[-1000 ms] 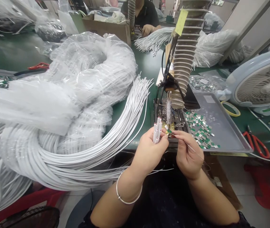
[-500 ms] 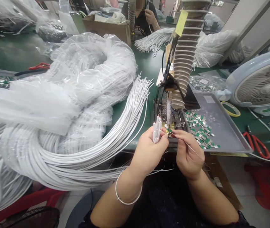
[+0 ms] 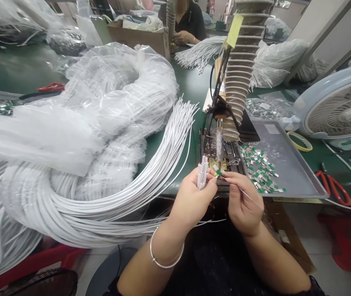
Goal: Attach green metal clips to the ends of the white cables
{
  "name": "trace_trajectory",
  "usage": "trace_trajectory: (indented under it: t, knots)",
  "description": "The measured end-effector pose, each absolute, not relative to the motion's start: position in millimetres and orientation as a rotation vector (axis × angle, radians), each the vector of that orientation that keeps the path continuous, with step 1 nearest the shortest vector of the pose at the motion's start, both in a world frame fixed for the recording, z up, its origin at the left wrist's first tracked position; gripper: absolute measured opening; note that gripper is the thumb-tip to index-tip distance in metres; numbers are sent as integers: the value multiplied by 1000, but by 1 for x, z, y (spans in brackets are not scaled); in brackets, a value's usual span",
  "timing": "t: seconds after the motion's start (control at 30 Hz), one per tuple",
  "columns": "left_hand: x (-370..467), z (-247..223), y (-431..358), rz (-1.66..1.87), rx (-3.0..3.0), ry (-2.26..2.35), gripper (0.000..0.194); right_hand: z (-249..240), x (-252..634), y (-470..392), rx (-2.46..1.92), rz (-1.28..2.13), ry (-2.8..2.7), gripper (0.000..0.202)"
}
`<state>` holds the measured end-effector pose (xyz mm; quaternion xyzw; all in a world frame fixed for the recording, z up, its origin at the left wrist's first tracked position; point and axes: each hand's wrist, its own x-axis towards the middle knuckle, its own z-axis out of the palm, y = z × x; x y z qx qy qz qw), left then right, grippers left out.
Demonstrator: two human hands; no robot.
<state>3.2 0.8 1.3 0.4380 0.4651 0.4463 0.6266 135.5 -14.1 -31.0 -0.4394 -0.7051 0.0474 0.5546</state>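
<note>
My left hand [image 3: 194,201] is closed around a small bundle of white cables [image 3: 202,174], whose cut ends with reddish wire tips point up. At its fingertips is a small green circuit board with a metal connector [image 3: 217,171]. My right hand [image 3: 245,203] pinches a thin solder wire [image 3: 248,195] beside the board. Just above and beyond my fingers, a soldering iron [image 3: 219,142] hangs tip down in a black stand. A small gap appears between the iron tip and the board. Whether a cable is joined to the board is hidden by my fingers.
A large plastic-wrapped coil of white cables [image 3: 101,123] fills the left. Loose green connector boards [image 3: 260,170] lie in a grey tray [image 3: 299,172] at right, near red-handled pliers [image 3: 332,187], yellow tape [image 3: 299,141] and a fan [image 3: 345,107]. A ribbed hose [image 3: 243,65] stands behind the iron; a person [image 3: 183,24] sits opposite.
Both my hands have drawn slightly down and toward me, bringing the board away from the iron tip and more into view. The person opposite has lowered a raised hand.
</note>
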Motion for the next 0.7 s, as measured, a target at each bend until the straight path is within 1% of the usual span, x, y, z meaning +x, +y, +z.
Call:
trace_trajectory:
  t: [0.33, 0.7]
  knots:
    - [4, -7, -2, 1005, 1000, 1033, 7, -35, 138, -18, -1070, 135, -1673, 21]
    - [5, 0, 4, 1022, 1047, 1105, 8, -30, 134, -10, -1031, 78, -1669, 22]
